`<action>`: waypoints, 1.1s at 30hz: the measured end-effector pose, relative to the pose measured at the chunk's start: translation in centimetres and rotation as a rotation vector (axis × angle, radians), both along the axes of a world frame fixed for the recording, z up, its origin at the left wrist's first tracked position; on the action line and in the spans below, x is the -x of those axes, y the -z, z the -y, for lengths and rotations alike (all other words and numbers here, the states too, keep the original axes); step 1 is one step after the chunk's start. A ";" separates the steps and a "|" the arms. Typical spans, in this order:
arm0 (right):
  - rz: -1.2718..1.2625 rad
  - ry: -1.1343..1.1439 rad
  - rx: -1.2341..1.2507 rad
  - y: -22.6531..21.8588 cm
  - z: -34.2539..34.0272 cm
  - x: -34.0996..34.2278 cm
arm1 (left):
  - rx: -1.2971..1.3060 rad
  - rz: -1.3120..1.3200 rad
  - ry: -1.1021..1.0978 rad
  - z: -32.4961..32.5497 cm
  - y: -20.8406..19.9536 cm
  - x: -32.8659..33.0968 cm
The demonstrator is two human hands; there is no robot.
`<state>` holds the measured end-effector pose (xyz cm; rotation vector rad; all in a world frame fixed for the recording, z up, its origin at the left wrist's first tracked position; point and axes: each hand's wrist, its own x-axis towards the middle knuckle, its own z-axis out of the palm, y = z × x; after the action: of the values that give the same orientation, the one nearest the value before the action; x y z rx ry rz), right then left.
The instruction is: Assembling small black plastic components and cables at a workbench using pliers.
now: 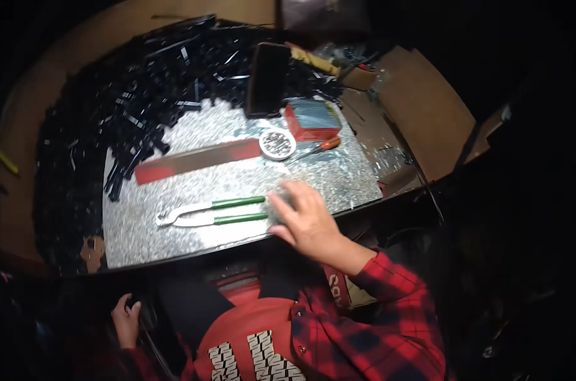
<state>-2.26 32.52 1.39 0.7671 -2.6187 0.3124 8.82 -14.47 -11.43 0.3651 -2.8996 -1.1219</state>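
My right hand is over the front of the speckled grey work surface, palm down, fingers bent and spread apart. Its fingertips are at the handle ends of a pair of pincers with green grips and a bare metal head pointing left. Whether they touch the grips is hard to tell. Low at the left, below the table edge, my left hand has its thumb and fingers curled together beside something dark. Shadow hides what it holds.
A heap of black plastic strips covers the back and left. Mid-table are a red-and-brown flat bar, a round white dish of small pieces, an orange-handled screwdriver, a red box and a phone. Cardboard stands right.
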 end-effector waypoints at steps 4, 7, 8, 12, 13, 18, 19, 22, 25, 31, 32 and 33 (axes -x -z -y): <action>-0.145 0.386 -0.080 -0.7 -10.3 1.9 | -0.049 -0.242 0.058 -1.9 -2.7 2.0; -0.211 0.794 -0.164 -0.9 -22.5 2.2 | 0.027 -0.303 0.093 -4.3 -7.5 3.0; -0.199 0.921 -0.223 0.0 -26.9 1.8 | 0.041 -0.285 0.097 -5.2 -8.1 3.8; 0.194 1.385 -0.234 1.5 -37.7 -0.3 | 0.032 -0.285 0.102 -7.3 -9.8 5.1; 0.282 1.470 -0.223 1.7 -38.1 -0.7 | 0.042 -0.290 0.099 -6.9 -9.4 5.1; 0.236 1.316 0.089 4.2 -41.5 -2.9 | 0.109 -0.548 0.148 -7.8 -9.5 5.9; 0.155 1.240 0.106 4.5 -41.7 -3.3 | 0.112 -0.553 0.154 -8.5 -10.2 5.9; -0.085 1.215 0.243 4.3 -41.4 -4.3 | 0.122 -0.535 0.177 -11.0 -12.8 6.3; -0.292 1.144 0.357 2.6 -40.2 -5.2 | 0.168 -0.596 0.244 -12.6 -14.3 6.9; -0.451 0.737 0.574 -3.8 -29.6 -4.0 | 0.304 -0.789 0.447 -17.9 -18.8 7.9; -0.411 0.680 0.567 -5.0 -27.2 -3.6 | 0.322 -0.835 0.505 -18.8 -19.7 8.0; -0.371 0.623 0.558 -6.2 -25.0 -3.5 | 0.340 -0.882 0.564 -19.8 -20.7 8.1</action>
<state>1.20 57.49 7.56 -0.1690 -2.1154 0.6027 0.70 5.31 9.22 -0.7900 -2.3079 -0.5434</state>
